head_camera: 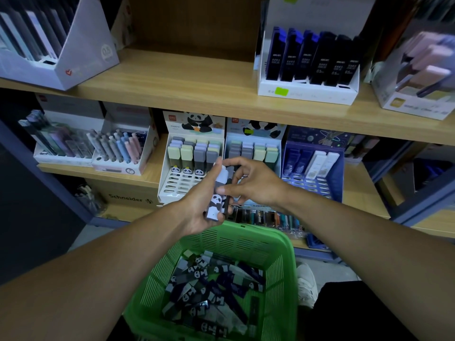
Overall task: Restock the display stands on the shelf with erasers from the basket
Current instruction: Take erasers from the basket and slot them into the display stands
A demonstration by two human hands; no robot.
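1. While your left hand (pixel 200 203) grips a few panda erasers (pixel 216 205) above the green basket (pixel 283 262), your right hand (pixel 251 183) pinches one of them.
2. More erasers lie loose in the basket.
3. Two panda display stands (pixel 194 166) sit on the wooden shelf (pixel 152 175) just behind your hands.

- A stationery shop, by the look of its stock.
- Wooden shelves (pixel 197 77) carry cardboard display stands (pixel 192 153) of panda-printed erasers, pens (pixel 118 146) and pencil-lead cases (pixel 312 57).
- A green price sticker (pixel 281 91) marks one stand.
- A green plastic basket (pixel 278 257) holds loose stock; a box below seemingly reads "Schneider" (pixel 128 198).
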